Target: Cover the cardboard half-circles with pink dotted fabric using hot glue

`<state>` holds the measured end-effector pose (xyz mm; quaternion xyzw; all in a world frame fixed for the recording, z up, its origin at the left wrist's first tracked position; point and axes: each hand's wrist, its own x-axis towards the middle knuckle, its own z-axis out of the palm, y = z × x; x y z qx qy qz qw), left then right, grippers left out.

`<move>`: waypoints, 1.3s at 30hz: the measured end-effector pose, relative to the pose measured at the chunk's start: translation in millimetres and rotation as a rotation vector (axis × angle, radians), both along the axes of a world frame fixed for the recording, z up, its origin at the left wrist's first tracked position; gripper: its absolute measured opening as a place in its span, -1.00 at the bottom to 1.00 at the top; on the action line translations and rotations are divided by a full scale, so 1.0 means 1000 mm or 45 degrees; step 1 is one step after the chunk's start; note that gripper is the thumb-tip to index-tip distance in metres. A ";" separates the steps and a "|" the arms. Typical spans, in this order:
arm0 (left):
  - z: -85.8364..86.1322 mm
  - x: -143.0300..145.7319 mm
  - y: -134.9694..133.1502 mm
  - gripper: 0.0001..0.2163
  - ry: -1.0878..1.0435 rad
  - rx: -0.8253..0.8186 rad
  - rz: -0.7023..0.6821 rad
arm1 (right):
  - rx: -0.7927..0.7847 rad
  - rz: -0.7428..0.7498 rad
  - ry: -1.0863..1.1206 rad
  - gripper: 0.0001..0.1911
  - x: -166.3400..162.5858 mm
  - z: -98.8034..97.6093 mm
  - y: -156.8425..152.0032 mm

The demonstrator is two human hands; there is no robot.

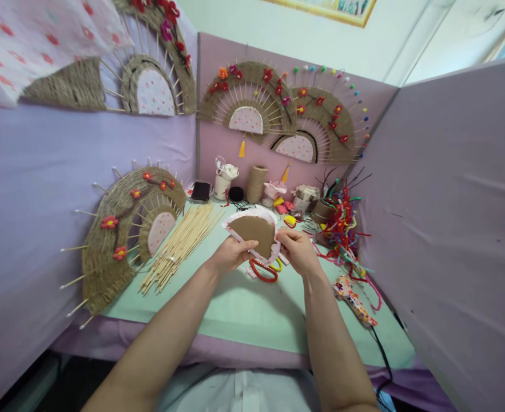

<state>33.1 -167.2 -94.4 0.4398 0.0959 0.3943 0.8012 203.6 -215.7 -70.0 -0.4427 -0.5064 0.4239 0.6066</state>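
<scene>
A half-round piece of brown cardboard is held up over the table, its edge wrapped in white cloth with pink marks. My left hand grips its lower left side, thumb on the cardboard face and the fingers hidden behind. At the right edge, my right hand pinches the folded cloth border between thumb and fingers. Below the piece lie scissors with red and yellow handles, partly covered by it.
Bundled bamboo sticks lie left of my hands. A flower-patterned glue gun rests at right, its cord over the edge. Twine, pots and colourful pipe cleaners line the back. Decorated twine fans hang on the partitions.
</scene>
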 end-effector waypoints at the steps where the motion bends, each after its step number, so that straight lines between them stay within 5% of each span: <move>1: 0.000 0.001 0.000 -0.64 -0.001 0.002 0.013 | 0.040 -0.056 -0.076 -0.74 -0.001 0.001 -0.001; 8: 0.000 0.006 -0.001 -0.58 -0.014 -0.032 0.082 | 0.451 -0.591 -0.552 -0.78 -0.012 -0.011 0.003; 14: 0.003 0.005 -0.002 -0.52 -0.034 -0.072 0.127 | 0.121 -0.290 -0.093 -0.62 -0.008 -0.028 0.012; 21: 0.001 0.007 -0.001 -0.52 -0.009 -0.044 0.180 | 0.405 -0.591 -0.514 -0.73 -0.014 -0.025 0.008; 26: 0.000 0.011 -0.003 -0.53 0.006 -0.027 0.234 | 0.217 -0.502 -0.256 -0.65 -0.021 -0.033 0.008; 31: -0.002 0.014 -0.002 -0.53 -0.011 -0.065 0.277 | 0.207 -0.603 -0.244 -0.62 -0.025 -0.038 0.013; 36: -0.004 0.012 0.004 -0.57 -0.033 -0.213 0.372 | -0.004 -0.281 0.136 -0.39 -0.023 -0.047 0.022; 39: -0.006 0.014 0.007 -0.57 -0.050 -0.244 0.415 | 0.013 -0.300 0.108 -0.48 -0.022 -0.053 0.023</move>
